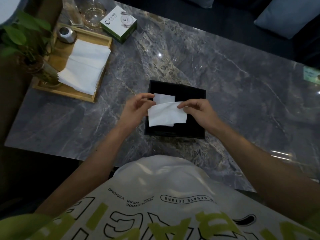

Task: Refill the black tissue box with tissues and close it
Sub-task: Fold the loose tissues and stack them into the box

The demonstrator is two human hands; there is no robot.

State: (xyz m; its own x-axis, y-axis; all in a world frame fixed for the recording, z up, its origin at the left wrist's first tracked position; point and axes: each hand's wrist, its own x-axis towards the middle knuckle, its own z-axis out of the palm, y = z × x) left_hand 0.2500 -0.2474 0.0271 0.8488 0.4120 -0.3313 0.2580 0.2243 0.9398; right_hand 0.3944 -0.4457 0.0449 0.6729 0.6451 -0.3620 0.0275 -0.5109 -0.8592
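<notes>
The black tissue box (190, 129) sits on the marble table in front of me. Above its top I hold a white tissue (166, 115) stretched between both hands. My left hand (136, 110) pinches its left end, my right hand (199, 110) pinches its right end. A further strip of white tissue shows on the box just behind the held one. A stack of loose white tissues (84, 66) lies on the wooden tray (69, 94) at the left.
The tray also holds a small metal pot (66, 34) and a potted plant (26, 47). A white and green carton (119, 23) and a glass dish (93, 14) stand at the back. Blue cushions (287, 16) lie beyond the table.
</notes>
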